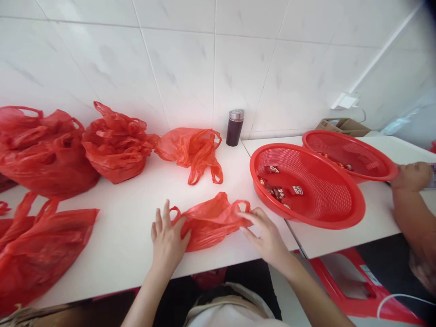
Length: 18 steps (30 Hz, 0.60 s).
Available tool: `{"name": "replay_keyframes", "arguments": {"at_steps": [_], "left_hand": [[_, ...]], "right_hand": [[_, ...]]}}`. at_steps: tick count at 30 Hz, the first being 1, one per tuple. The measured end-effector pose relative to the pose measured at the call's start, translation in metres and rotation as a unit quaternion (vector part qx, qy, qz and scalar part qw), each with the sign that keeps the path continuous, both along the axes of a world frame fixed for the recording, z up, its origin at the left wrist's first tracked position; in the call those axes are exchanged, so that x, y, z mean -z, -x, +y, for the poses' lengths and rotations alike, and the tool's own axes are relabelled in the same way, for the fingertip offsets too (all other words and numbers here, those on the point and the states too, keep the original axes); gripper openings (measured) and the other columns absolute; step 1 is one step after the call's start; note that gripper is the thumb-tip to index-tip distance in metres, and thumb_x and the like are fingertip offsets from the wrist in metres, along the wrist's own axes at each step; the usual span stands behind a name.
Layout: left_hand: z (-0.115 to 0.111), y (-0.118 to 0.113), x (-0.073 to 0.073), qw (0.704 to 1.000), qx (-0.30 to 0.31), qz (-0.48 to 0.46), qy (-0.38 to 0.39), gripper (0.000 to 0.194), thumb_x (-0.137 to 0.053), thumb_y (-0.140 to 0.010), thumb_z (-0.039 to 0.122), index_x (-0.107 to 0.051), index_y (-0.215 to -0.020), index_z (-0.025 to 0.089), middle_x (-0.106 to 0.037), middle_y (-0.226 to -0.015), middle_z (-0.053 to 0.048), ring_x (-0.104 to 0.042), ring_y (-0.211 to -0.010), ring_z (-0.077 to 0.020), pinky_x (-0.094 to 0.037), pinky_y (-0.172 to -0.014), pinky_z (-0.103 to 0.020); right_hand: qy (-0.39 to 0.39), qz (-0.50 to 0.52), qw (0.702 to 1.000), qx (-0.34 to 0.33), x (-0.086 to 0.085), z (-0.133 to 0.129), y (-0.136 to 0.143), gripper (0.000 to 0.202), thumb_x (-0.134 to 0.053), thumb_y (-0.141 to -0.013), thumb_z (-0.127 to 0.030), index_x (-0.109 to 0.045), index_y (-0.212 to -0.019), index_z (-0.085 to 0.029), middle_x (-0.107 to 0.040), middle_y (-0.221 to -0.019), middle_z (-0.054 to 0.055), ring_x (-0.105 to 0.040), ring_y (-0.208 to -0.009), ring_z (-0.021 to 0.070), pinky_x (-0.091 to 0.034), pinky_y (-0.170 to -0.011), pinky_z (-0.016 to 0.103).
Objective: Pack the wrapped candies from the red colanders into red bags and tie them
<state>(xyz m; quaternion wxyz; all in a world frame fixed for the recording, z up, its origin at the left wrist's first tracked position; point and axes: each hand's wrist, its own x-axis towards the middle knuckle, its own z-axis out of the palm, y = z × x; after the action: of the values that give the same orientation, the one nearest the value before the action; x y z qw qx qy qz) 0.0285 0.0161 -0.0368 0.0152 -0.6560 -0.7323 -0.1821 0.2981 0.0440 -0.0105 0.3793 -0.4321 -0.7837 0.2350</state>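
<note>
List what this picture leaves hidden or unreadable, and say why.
All in the head view:
Inside of the handled bag: covered by its crumpled plastic.
Front-left bag: cut off by the left edge.
Lettering on the packets: too small.
Cardboard box: lower part behind the far basket.

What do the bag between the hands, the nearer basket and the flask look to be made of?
Bag: thin, slightly glossy plastic film, see-through and crinkled. Basket: likely rigid plastic, smooth, with moulded-looking perforations. Flask: shiny, probably metal cap; dark body, material unclear.
</note>
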Motion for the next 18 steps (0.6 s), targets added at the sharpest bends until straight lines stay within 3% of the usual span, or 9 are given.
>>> {"name": "replay_keyframes", "arguments": {"at_steps": [3, 6, 8, 10, 12, 15, 18], "left_hand": [[-0.007, 0.016, -0.001, 1.0, -0.008, -0.028, 0.009, 0.049, -0.053, -0.084, 0.021, -0.052, -0.133, 0.017, -0.013, -0.158, -0.019, -0.028, -0.139, -0.0423, -0.043, -0.098, -0.054], [-0.007, 0.014, -0.013, 0.997, 0.02, -0.065, 0.026, 0.059, -0.046, -0.083, 0.015, -0.04, -0.142, 0.022, -0.028, -0.153, -0.014, -0.042, -0.131, -0.0329, -0.051, -0.092, -0.044], [-0.005, 0.004, -0.022, 0.996, 0.032, -0.076, 0.029, 0.062, -0.042, -0.083, 0.011, -0.038, -0.144, 0.025, -0.037, -0.148, -0.011, -0.047, -0.128, -0.0299, -0.053, -0.087, -0.04], [-0.004, -0.008, -0.028, 0.996, 0.049, -0.076, 0.022, 0.064, -0.04, -0.082, 0.008, -0.04, -0.143, 0.026, -0.045, -0.142, -0.01, -0.052, -0.122, -0.0282, -0.054, -0.085, -0.038], [-0.006, -0.017, -0.032, 0.995, 0.078, -0.068, 0.004, 0.064, -0.04, -0.08, 0.006, -0.044, -0.141, 0.026, -0.051, -0.137, -0.009, -0.055, -0.118, -0.0265, -0.053, -0.086, -0.036], [-0.01, -0.015, -0.034, 0.992, 0.111, -0.049, -0.018, 0.07, -0.037, -0.078, 0.001, -0.045, -0.141, 0.028, -0.052, -0.139, -0.005, -0.054, -0.119, -0.0242, -0.052, -0.088, -0.032], [-0.011, 0.006, -0.033, 0.998, 0.055, -0.029, 0.0, 0.07, -0.037, -0.078, 0.002, -0.041, -0.144, 0.026, -0.041, -0.15, -0.007, -0.054, -0.12, -0.0275, -0.052, -0.089, -0.037]], "right_hand": [[0.027, -0.047, 0.996, 0.071, -0.009, -0.004, -0.02, 0.034, -0.058, -0.087, -0.02, -0.06, -0.121, -0.023, -0.053, -0.093, 0.005, -0.058, -0.085, 0.0193, -0.052, -0.079, 0.036], [-0.045, 0.002, 0.996, 0.076, -0.04, -0.02, -0.01, 0.023, -0.055, -0.089, -0.018, -0.062, -0.111, -0.022, -0.056, -0.101, 0.007, -0.058, -0.093, 0.0195, -0.051, -0.082, 0.034], [-0.098, 0.049, 0.994, 0.007, -0.061, -0.029, 0.014, 0.021, -0.053, -0.089, -0.013, -0.061, -0.106, -0.022, -0.059, -0.101, 0.007, -0.059, -0.096, 0.0186, -0.05, -0.084, 0.033], [-0.105, 0.041, 0.986, -0.12, -0.067, -0.028, 0.043, 0.024, -0.051, -0.089, -0.01, -0.06, -0.108, -0.021, -0.064, -0.097, 0.006, -0.061, -0.09, 0.0163, -0.051, -0.081, 0.029], [-0.107, -0.04, 0.976, -0.188, -0.059, -0.013, 0.067, 0.025, -0.048, -0.09, -0.009, -0.061, -0.109, -0.019, -0.067, -0.097, 0.006, -0.062, -0.09, 0.0164, -0.051, -0.08, 0.028], [-0.123, -0.234, 0.952, -0.151, -0.035, 0.022, 0.079, 0.031, -0.044, -0.089, -0.005, -0.062, -0.113, -0.015, -0.068, -0.106, 0.011, -0.06, -0.103, 0.0223, -0.048, -0.09, 0.035], [-0.067, -0.422, 0.899, -0.098, -0.024, 0.045, 0.065, 0.049, -0.052, -0.081, -0.003, -0.055, -0.129, -0.013, -0.065, -0.115, 0.018, -0.063, -0.102, 0.0296, -0.048, -0.086, 0.041]]}}
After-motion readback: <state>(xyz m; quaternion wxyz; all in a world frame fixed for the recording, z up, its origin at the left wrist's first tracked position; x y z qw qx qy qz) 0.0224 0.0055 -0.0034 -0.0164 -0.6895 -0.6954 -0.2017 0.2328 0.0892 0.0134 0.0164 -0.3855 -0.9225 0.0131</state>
